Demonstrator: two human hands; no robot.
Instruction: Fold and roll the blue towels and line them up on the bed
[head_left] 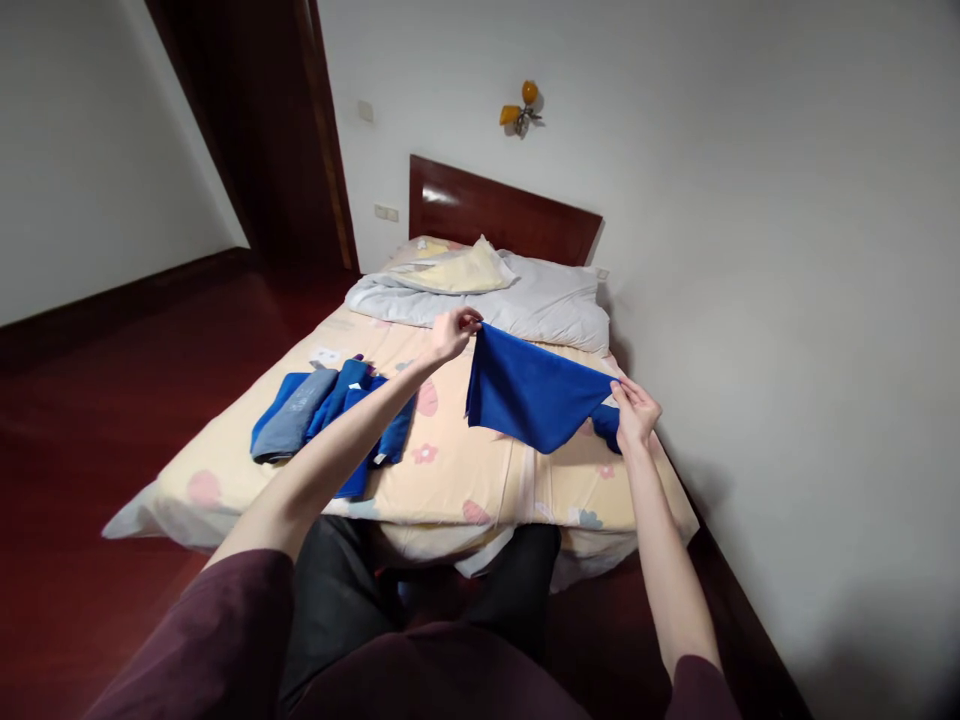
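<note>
A blue cloth (529, 392) is held spread above the bed (450, 470), pinched at one corner by the left hand (453, 333) and at another by the right hand (636, 411). A fold appears in hand; matched corners seem needed next.

I can read no words, numbers or brand names anywhere. A pale mark on the grey folded cloth (294, 420) is too small to read.

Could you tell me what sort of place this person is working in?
It looks like a bedroom, perhaps in a home or guesthouse: a bed with a floral sheet, a dark wooden headboard, and a pillow. Both hands, left hand and right hand, hold a blue cloth above it.
</note>
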